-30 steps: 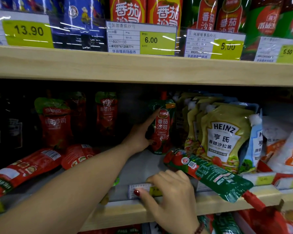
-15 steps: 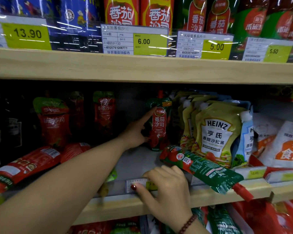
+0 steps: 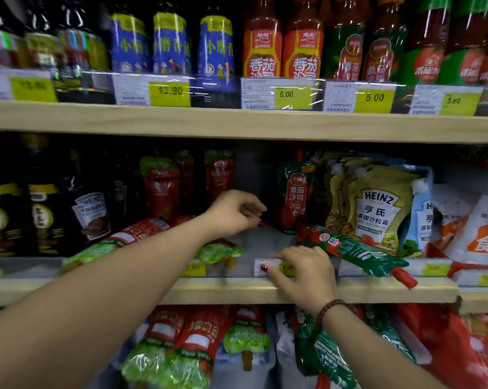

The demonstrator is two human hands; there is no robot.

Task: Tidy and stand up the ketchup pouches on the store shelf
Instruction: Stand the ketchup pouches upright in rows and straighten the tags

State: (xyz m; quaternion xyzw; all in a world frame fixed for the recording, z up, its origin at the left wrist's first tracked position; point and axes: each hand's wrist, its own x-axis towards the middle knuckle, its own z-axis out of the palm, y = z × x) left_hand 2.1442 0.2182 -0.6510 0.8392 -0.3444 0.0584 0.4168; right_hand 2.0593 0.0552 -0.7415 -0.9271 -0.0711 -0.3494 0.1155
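A green-and-red ketchup pouch (image 3: 294,197) stands upright at the back of the middle shelf (image 3: 237,289). My left hand (image 3: 234,211) hovers just left of it with loosely curled fingers, touching and holding nothing. A second green-and-red pouch (image 3: 355,251) lies flat at the shelf front, its red spout (image 3: 402,276) poking over the edge. My right hand (image 3: 304,270) rests on the shelf lip beside that pouch's bottom end, thumb on a price tag (image 3: 265,266). More red pouches lie flat at the left (image 3: 141,234) under my left forearm, and others stand behind (image 3: 161,189).
Yellow Heinz salad-dressing pouches (image 3: 377,211) stand right of the upright ketchup pouch, with white bags (image 3: 478,231) beyond. Dark sauce bottles (image 3: 43,214) fill the shelf's left end. Bottles line the upper shelf (image 3: 237,122). Pouches crowd the shelf below (image 3: 197,343).
My left hand has let go of the upright pouch and drawn back to the left, fingers now curled. The pouch stays standing. My right hand stays on the shelf lip.
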